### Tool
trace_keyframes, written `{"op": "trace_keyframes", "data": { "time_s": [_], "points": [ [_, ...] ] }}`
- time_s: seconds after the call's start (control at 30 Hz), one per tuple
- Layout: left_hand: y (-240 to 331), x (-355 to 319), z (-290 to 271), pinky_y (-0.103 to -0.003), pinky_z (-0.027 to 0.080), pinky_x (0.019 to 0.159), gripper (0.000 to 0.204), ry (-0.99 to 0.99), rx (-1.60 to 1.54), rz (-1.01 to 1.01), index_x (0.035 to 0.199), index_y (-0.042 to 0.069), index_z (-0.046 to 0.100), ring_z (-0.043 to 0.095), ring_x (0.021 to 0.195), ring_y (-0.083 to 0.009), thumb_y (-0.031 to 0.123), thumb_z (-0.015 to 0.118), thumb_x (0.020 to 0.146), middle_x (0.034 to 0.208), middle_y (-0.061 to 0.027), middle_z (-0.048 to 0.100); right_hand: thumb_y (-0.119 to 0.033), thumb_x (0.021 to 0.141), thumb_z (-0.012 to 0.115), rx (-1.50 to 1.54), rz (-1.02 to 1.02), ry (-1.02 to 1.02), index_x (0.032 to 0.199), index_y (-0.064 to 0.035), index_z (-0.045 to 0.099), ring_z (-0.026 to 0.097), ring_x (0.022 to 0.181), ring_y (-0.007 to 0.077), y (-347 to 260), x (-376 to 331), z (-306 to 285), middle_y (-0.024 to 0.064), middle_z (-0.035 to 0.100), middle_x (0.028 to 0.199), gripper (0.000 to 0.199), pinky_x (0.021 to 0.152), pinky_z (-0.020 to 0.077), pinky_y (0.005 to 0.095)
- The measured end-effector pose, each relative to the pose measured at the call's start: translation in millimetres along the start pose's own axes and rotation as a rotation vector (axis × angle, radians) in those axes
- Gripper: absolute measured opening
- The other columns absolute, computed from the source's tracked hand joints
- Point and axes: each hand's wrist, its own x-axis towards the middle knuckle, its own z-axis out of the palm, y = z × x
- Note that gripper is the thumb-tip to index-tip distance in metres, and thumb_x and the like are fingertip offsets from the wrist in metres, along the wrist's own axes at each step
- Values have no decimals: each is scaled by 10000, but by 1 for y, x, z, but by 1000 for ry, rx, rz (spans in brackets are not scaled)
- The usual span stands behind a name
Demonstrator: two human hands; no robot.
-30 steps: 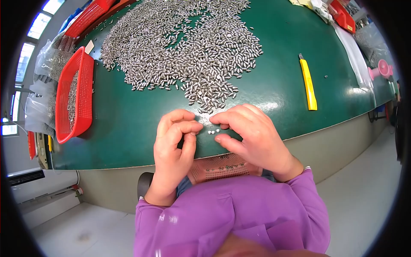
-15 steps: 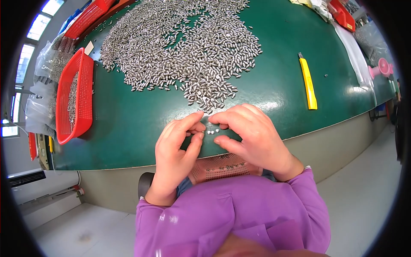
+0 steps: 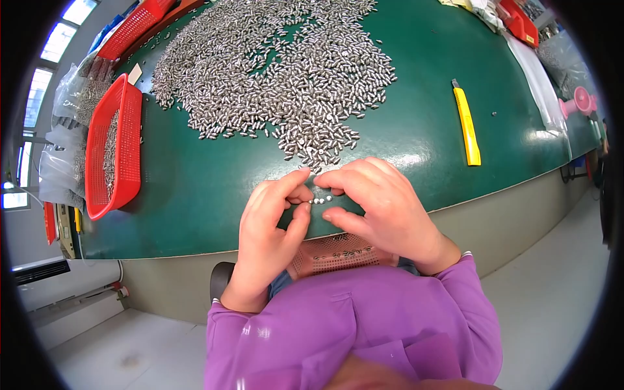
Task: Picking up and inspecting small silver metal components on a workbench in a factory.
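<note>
You sit at a dark green table (image 3: 195,195) whose near edge curves in front of your lap, with a pale floor below. Your left hand (image 3: 270,231) and right hand (image 3: 383,205) rest close together just inside that near edge, fingers curled narrow, thumb and forefinger of each hand pinched toward a short row of small metal pins (image 3: 320,200) lying on the surface between the fingertips; whether any pin is actually lifted off the table you cannot tell. Just beyond your fingertips starts the big heap of silver pins (image 3: 279,78), which spreads from the middle of the table up to its far edge. Below your hands, off the near edge and over your lap, sits a pink perforated tray (image 3: 338,253), partly hidden by your wrists. To the right, well apart from the heap, a yellow utility knife (image 3: 467,123) lies lengthwise on the bare surface. Along the left edge stands a red mesh basket (image 3: 114,149) with more pins in it, and clear plastic bags (image 3: 62,143) bunch up beside it past the table's edge.
</note>
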Motion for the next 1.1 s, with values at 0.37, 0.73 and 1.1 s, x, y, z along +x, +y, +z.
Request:
{"op": "trace_keyframes", "data": {
  "time_s": [0.37,0.73,1.1],
  "points": [
    [2,-1,2,-339,498,762,577,-18,25,-3,1316,46,565,604,844,-218,-89,674,765,904,-56,643,-48,823,662,49,-114,-19,1191,-115,614,614,949,269,2,-1,6,41,653,1020,377,826,480,408],
    [7,-6,-11,-368,503,807,571,-132,-129,-33,1334,38,562,608,887,-236,-77,671,785,958,-78,661,-88,836,686,51,-99,-28,1117,-84,626,615,907,311,-2,-13,-14,91,647,984,287,786,493,430],
    [7,18,19,-389,466,867,605,38,152,38,1371,6,498,562,951,-267,-81,663,795,1003,-100,612,-34,820,653,-217,-34,169,977,-51,621,562,835,301,6,8,3,89,581,908,161,731,463,417]
  ]
}}
